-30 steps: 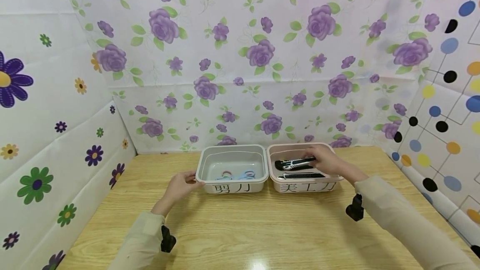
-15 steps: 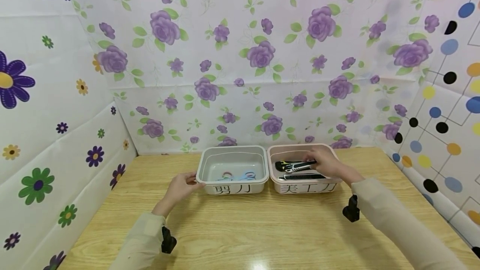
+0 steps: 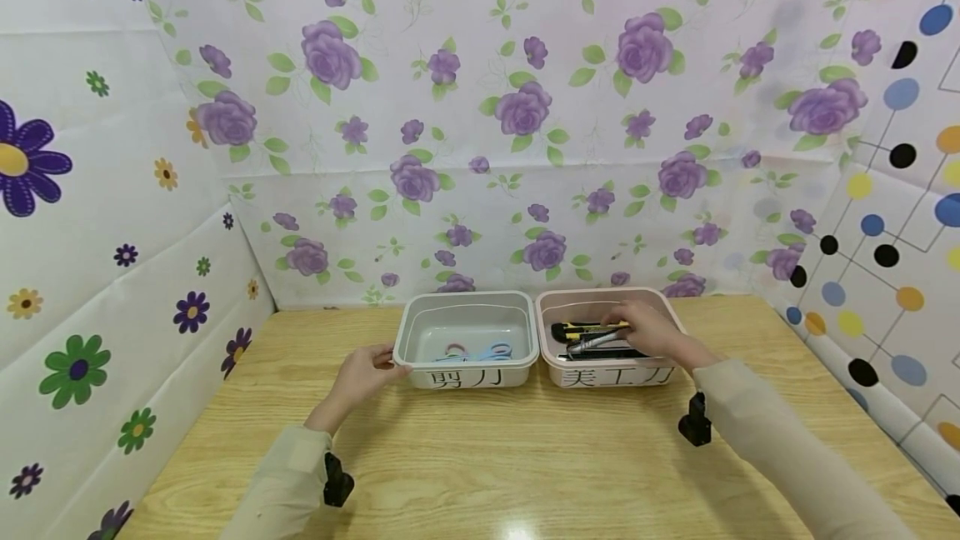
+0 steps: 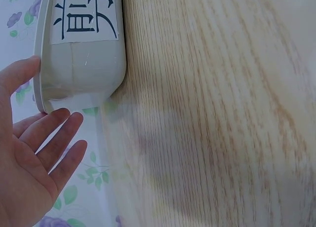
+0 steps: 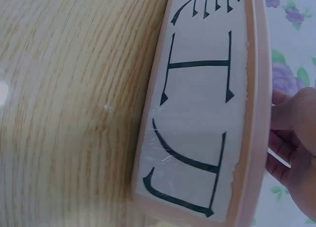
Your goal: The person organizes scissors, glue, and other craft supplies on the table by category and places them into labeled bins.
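My right hand point(image 3: 645, 330) reaches into the pinkish bin point(image 3: 555, 301) and holds a silver and black utility knife point(image 3: 591, 344) by its right end. A yellow and black utility knife point(image 3: 576, 330) lies behind it, and another dark one is partly covered in front. The right wrist view shows the hand beyond the bin's labelled side, its fingertips hidden by the rim. At the left, my left hand point(image 3: 362, 377) touches the front left corner of the grey bin point(image 3: 408, 332), thumb at the rim, fingers loosely extended in the left wrist view. Scissors point(image 3: 497, 352) lie inside that bin.
Both bins stand side by side on a wooden table point(image 3: 480, 457), near its back edge. Each has a paper label with Chinese characters on its front. A floral cloth point(image 3: 480, 148) hangs behind, with patterned cloths at both sides.
In the pinkish bin, my right hand has shifted slightly toward the front left, and the silver utility knife has tilted and moved lower. The left hand stays in place on the grey bin.
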A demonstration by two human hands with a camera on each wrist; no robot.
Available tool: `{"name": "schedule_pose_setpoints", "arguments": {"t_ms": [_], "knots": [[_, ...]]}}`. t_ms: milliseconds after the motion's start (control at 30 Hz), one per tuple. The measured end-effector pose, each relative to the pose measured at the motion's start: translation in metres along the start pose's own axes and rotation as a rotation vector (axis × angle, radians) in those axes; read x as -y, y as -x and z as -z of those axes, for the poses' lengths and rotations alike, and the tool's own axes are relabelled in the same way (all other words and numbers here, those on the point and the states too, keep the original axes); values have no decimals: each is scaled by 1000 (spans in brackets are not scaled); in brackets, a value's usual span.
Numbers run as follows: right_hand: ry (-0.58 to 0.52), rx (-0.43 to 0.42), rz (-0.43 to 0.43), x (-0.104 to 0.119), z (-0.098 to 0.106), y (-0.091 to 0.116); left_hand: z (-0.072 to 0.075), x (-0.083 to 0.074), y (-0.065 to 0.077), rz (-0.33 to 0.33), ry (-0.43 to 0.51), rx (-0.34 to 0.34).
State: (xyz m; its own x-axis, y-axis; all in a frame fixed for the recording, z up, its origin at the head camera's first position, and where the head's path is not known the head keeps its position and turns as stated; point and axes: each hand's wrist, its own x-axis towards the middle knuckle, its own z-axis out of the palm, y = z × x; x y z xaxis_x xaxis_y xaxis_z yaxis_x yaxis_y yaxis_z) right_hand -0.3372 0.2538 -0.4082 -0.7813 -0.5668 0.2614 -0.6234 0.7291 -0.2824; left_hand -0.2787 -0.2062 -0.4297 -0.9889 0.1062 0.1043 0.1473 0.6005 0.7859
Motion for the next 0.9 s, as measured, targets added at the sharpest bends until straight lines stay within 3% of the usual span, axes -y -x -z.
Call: {"name": "schedule_pose_setpoints", "arguments": {"t_ms": [267,500,633,900], "knots": [[-18,-126,107,3,11,-2,1,-1,1,-2,4,-2],[-99,-105,135,5,18,3,4,-2,4,1,-18,-4],[-113,-95,157,10,23,10,4,-3,5,-2,-85,-29],[-149,-60,84,9,35,28,6,-6,7,-44,-249,-85]]}}
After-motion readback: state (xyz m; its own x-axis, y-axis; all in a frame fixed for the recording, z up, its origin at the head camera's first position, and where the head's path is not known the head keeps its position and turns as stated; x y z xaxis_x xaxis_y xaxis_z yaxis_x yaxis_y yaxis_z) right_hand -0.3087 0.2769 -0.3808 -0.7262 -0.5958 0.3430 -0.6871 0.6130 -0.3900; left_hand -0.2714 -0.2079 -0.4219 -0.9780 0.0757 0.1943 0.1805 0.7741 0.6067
